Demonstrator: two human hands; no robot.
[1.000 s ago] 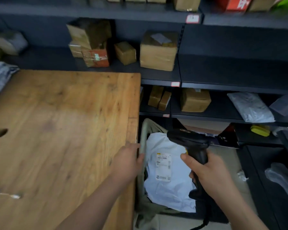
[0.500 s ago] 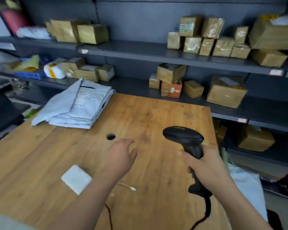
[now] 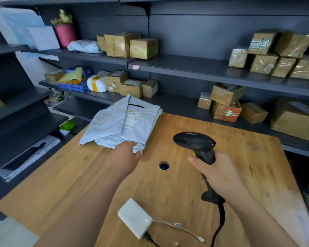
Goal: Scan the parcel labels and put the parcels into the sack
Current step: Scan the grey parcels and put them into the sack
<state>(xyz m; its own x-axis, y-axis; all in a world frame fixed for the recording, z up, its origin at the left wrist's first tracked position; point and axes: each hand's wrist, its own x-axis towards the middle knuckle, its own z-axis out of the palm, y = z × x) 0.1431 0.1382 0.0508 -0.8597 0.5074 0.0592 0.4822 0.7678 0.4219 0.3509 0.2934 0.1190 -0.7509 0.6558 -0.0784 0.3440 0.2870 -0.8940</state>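
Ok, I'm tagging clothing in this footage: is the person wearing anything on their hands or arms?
Nothing worn shows. The left hand and right hand are bare: no gloves, and no ring to be seen. The left forearm and right forearm are uncovered down to the picture's lower edge, with no sleeve cuff, watch or wristband.

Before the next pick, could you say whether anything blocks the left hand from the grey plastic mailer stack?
Nothing visible does: the left hand is at the near corner of the grey plastic mailer stack.
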